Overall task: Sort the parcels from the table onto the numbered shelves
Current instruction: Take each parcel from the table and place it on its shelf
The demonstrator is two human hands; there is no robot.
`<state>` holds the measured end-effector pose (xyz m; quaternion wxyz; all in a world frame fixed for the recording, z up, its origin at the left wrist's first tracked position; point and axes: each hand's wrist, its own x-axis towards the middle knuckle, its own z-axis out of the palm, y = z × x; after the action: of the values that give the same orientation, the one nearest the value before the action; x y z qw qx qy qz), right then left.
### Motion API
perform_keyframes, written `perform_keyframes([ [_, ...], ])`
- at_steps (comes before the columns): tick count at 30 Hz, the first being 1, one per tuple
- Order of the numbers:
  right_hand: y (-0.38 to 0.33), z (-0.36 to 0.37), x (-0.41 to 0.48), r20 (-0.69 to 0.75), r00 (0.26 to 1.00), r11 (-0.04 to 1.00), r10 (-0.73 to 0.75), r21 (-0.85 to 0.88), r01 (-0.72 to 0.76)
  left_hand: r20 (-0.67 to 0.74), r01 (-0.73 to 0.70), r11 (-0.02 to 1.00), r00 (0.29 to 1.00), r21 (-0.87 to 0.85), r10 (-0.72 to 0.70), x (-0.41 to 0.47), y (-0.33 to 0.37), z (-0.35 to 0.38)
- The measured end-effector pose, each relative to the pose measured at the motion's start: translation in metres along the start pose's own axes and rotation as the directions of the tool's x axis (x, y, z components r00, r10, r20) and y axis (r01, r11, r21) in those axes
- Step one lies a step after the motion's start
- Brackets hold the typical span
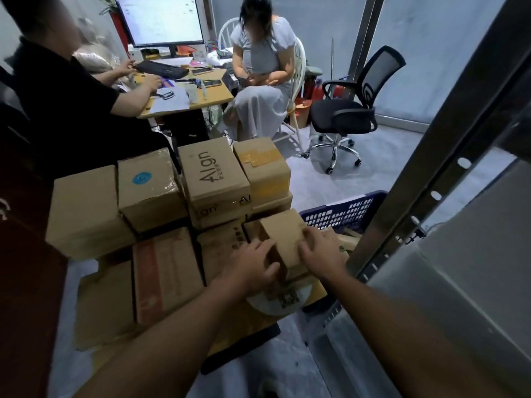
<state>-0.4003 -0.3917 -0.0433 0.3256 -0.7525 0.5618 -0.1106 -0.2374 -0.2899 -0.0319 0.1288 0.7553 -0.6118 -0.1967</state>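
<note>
2 bare arms reach out from the bottom. The left hand [255,265] has its fingers curled round the left side of a small brown box [283,237], with the thumb on the near side. The right hand [321,251] holds the other side, with its fingers bent over the top. The small brown box is tilted and sits on other parcels at the near right of the pile. Just under it lies a white bag [273,304] with a black square code on its label. Left of the hands lies a box with red print [166,271], and a flat brown box [106,305] lies beside that. A dark table edge [241,354] shows under the pile. Right of the hands stands a grey metal shelf post [425,179] with holes in it. A blue basket [344,211] sits just behind the small brown box. Further back are 4 boxes in a row: a plain box [86,208], a box with a blue sticker [146,185], a box that says "Align" [212,170] and a box with yellow tape [261,165]. Behind them stand a black office chair [353,110] and a wooden desk [212,94] with a screen [161,18] and a keyboard [161,68]. 1 person in a black shirt [66,104] sits at the desk, hands near the keyboard. 1 person in a grey dress [258,76] sits on a white chair.
</note>
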Motion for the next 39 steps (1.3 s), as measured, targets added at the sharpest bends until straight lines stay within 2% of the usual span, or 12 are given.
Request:
perform_keyframes([
  [4, 0.008, 0.004, 0.007, 0.008, 0.999, 0.986, -0.035, 0.161, 0.033, -0.031, 0.013, 0.991, 0.999, -0.136, -0.017, 0.009, 0.002, 0.014],
  [8, 0.013, 0.006, 0.008, -0.039, 0.999, 0.958, -0.018, 0.286, 0.028, -0.133, -0.025, 0.961, 0.991, -0.276, -0.013, 0.011, 0.003, 0.020],
  [11, 0.017, 0.012, 0.005, -0.013, 1.000, 0.906, 0.024, 0.424, -0.016, -0.222, -0.081, 0.933, 0.975, -0.350, 0.001, 0.011, 0.002, 0.016],
  [15, 0.018, 0.021, 0.000, 0.084, 0.996, 0.821, 0.022, 0.568, -0.066, -0.257, -0.076, 0.951, 0.966, -0.301, -0.004, 0.014, -0.005, 0.011],
  [18, 0.022, 0.028, -0.002, 0.060, 0.998, 0.822, 0.023, 0.567, -0.053, -0.250, -0.004, 0.955, 0.966, -0.296, -0.073, 0.013, -0.012, 0.012],
  [20, 0.030, 0.032, 0.001, 0.013, 0.998, 0.870, 0.059, 0.490, -0.058, -0.232, 0.032, 0.947, 0.966, -0.321, -0.111, 0.014, -0.017, 0.013],
  [24, 0.026, 0.024, 0.006, -0.067, 0.992, 0.937, 0.105, 0.341, -0.077, -0.135, 0.032, 0.929, 0.987, -0.368, -0.087, 0.011, -0.022, 0.017],
  [27, 0.013, 0.015, 0.003, -0.092, 0.994, 0.953, 0.051, 0.301, -0.021, -0.093, 0.016, 0.908, 0.994, -0.418, -0.060, 0.009, -0.020, 0.017],
  [30, -0.001, 0.008, -0.003, -0.035, 0.997, 0.917, -0.070, 0.390, 0.078, -0.126, -0.043, 0.900, 0.992, -0.434, -0.013, 0.009, -0.016, 0.014],
  [32, -0.008, 0.006, -0.006, 0.032, 0.994, 0.868, -0.105, 0.490, 0.076, -0.174, -0.066, 0.879, 0.984, -0.472, -0.020, 0.009, -0.015, 0.011],
  [36, -0.006, 0.014, -0.006, -0.020, 0.995, 0.826, -0.095, 0.556, 0.090, -0.198, -0.097, 0.867, 0.980, -0.489, -0.002, 0.008, -0.018, 0.004],
  [39, -0.004, 0.016, -0.007, -0.007, 0.993, 0.786, -0.115, 0.610, 0.095, -0.178, -0.065, 0.862, 0.984, -0.503, -0.030, 0.006, -0.020, 0.002],
])
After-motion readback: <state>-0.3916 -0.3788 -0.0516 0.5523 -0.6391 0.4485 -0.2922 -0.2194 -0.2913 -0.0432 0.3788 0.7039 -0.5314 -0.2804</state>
